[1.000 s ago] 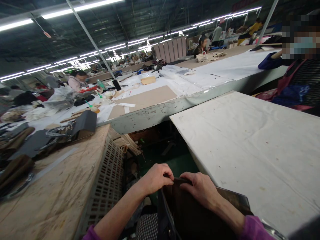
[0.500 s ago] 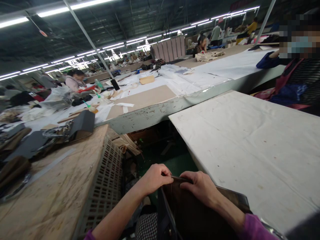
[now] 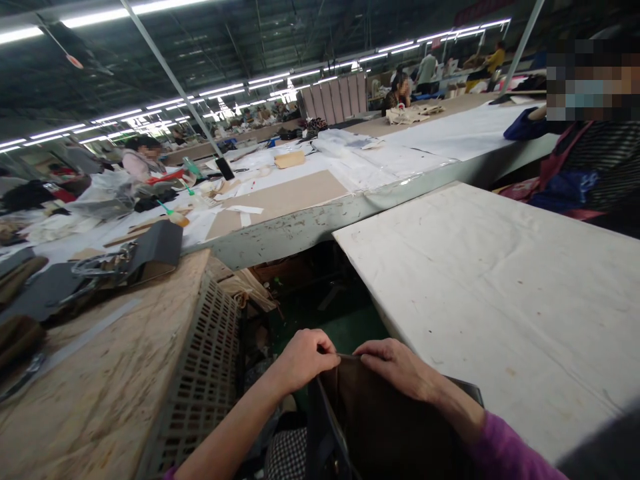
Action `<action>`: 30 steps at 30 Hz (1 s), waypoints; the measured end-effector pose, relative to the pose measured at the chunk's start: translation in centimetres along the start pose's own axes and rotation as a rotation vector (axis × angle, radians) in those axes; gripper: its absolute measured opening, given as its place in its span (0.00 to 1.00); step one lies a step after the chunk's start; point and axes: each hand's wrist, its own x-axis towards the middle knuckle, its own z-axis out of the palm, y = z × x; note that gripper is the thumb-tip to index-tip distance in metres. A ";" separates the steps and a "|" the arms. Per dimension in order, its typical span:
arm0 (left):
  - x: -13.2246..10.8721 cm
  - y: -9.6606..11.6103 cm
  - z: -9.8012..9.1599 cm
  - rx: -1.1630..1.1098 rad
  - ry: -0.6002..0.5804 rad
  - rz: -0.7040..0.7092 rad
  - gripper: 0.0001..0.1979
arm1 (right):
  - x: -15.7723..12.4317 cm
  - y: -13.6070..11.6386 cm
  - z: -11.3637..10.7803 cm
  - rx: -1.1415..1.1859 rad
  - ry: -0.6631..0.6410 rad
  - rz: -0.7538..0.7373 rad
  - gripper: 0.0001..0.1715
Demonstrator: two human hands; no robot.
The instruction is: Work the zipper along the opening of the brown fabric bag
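Observation:
A dark brown bag piece [image 3: 380, 420] stands upright in front of me, low in the view, between two tables. My left hand [image 3: 305, 357] pinches its top edge on the left, fingers curled. My right hand [image 3: 397, 367] grips the same top edge just to the right, fingers pressed down over it. The two hands almost touch. A purple sleeve covers my right forearm.
A white-covered table [image 3: 500, 280] lies to the right, a bare plywood table [image 3: 110, 380] with dark bags [image 3: 145, 250] to the left, a perforated plastic crate [image 3: 210, 360] beside it. A long cutting table [image 3: 310, 193] crosses beyond. A person in a striped top [image 3: 590, 153] stands at right; others work far off.
My hands have drawn closer together on the top edge of the bag piece, and the view has shifted slightly to the right.

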 end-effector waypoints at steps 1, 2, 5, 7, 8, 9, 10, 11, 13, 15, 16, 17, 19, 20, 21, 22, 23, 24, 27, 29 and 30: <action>0.0 0.0 0.0 -0.002 -0.002 0.001 0.08 | 0.1 0.1 -0.3 0.037 -0.025 0.003 0.17; 0.0 -0.1 0.0 -0.005 -0.004 0.003 0.08 | 0.1 0.3 -0.6 0.078 -0.049 0.014 0.17; 0.1 0.0 -0.1 -0.012 -0.005 0.011 0.07 | 0.2 0.8 -1.0 0.193 -0.100 0.067 0.18; 0.1 0.1 -0.1 -0.015 -0.005 0.016 0.07 | 0.3 1.2 -0.9 0.247 -0.111 0.100 0.18; 0.1 0.2 -0.1 -0.016 -0.007 0.018 0.07 | 0.4 1.4 -0.8 0.268 -0.111 0.111 0.18; 0.1 0.2 -0.1 -0.017 -0.009 0.019 0.07 | 0.5 1.5 -0.6 0.285 -0.110 0.119 0.18; 0.1 0.2 -0.2 -0.018 -0.013 0.021 0.06 | 0.5 1.7 -0.5 0.301 -0.109 0.124 0.18; 0.1 0.2 -0.2 -0.021 -0.016 0.023 0.06 | 0.6 1.8 -0.4 0.316 -0.108 0.129 0.18; 0.2 0.1 -0.2 -0.030 -0.023 0.032 0.06 | 0.7 2.0 -0.4 0.344 -0.101 0.136 0.18; 0.1 -0.1 -0.3 -0.046 -0.039 0.046 0.05 | 0.8 2.1 -0.6 0.369 -0.094 0.150 0.18; 0.1 -0.2 -0.3 -0.057 -0.052 0.053 0.05 | 0.9 2.1 -0.7 0.378 -0.091 0.157 0.18; 0.0 -0.3 -0.4 -0.068 -0.067 0.059 0.05 | 0.9 2.1 -0.8 0.385 -0.090 0.164 0.18; -0.1 -0.6 -0.5 -0.091 -0.099 0.068 0.04 | 0.9 2.2 -0.9 0.388 -0.087 0.172 0.18; -0.1 -0.7 -0.5 -0.102 -0.114 0.071 0.04 | 0.9 2.2 -0.9 0.386 -0.082 0.172 0.18; -0.1 -0.8 -0.6 -0.111 -0.127 0.073 0.04 | 0.9 2.3 -0.9 0.383 -0.075 0.171 0.17; -0.2 -0.9 -0.6 -0.119 -0.139 0.074 0.04 | 0.9 2.3 -0.8 0.380 -0.070 0.170 0.17; -0.2 -0.9 -0.6 -0.127 -0.149 0.074 0.04 | 0.9 2.4 -0.7 0.377 -0.069 0.170 0.17; -0.2 -0.9 -0.6 -0.132 -0.155 0.072 0.04 | 0.9 2.4 -0.5 0.375 -0.070 0.171 0.18; -0.2 -0.8 -0.6 -0.140 -0.137 0.056 0.04 | 0.9 2.2 -0.3 0.365 -0.088 0.171 0.20; -0.3 -0.6 -0.4 -0.141 -0.105 0.034 0.04 | 0.8 1.9 -0.1 0.350 -0.095 0.154 0.18; -0.3 -0.5 -0.4 -0.141 -0.087 0.021 0.04 | 0.8 1.8 0.0 0.339 -0.094 0.143 0.16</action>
